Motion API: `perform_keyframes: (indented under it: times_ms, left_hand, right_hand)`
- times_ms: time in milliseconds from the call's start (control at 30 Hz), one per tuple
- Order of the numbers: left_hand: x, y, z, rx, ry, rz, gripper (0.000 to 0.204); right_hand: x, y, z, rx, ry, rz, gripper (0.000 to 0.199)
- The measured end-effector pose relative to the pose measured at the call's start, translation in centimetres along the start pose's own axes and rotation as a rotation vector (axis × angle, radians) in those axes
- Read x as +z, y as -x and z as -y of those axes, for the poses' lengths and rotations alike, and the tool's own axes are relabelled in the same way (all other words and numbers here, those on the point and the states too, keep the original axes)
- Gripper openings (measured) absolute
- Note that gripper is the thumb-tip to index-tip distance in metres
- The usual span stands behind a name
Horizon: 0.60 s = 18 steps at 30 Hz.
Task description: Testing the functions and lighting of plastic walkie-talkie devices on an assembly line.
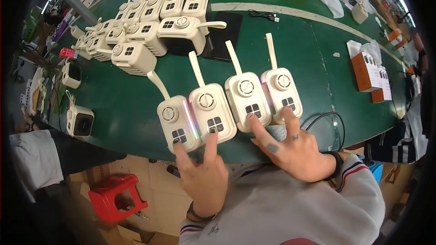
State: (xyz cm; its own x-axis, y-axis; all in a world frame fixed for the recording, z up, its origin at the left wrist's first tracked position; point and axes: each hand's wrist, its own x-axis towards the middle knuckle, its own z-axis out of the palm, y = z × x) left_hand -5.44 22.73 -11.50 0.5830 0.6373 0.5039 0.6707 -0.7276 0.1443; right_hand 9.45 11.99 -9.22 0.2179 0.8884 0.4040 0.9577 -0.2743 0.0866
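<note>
left hand (206, 183), right hand (303, 155), both spread, touching four cream devices (211, 111), near table edge (136, 152), boxes (365, 72) well apart

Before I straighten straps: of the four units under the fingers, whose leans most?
The leftmost unit, under the left hand: its strap slants far left; the others rise steeper.

Left hand (205, 179) and right hand (296, 153) both palm-down, two fingers (210, 149) extended forward on each, right angled leftward (remaining digits mostly hidden).
</note>
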Motion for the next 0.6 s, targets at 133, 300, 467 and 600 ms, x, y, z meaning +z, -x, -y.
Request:
perform_keyframes:
  times_ms: [133,300,467,600]
  left_hand:
    - [-0.14,0.00,-0.01,0.009,0.022,-0.027,0.052]
    - [-0.18,0.10,-0.03,0.020,-0.003,-0.009,0.051]
    - [-0.40,0.00,-0.07,0.012,0.018,0.012,0.051]
    - [-0.33,-0.08,-0.12,0.016,0.012,-0.004,0.051]
  right_hand:
    - [0.14,0.06,0.15,0.017,-0.006,-0.026,0.059]
    - [0.41,0.31,0.26,0.041,-0.014,-0.057,0.059]
    - [0.20,0.21,0.37,0.047,-0.019,-0.066,0.058]
    - [-0.06,-0.06,0.39,0.059,-0.055,-0.051,0.057]
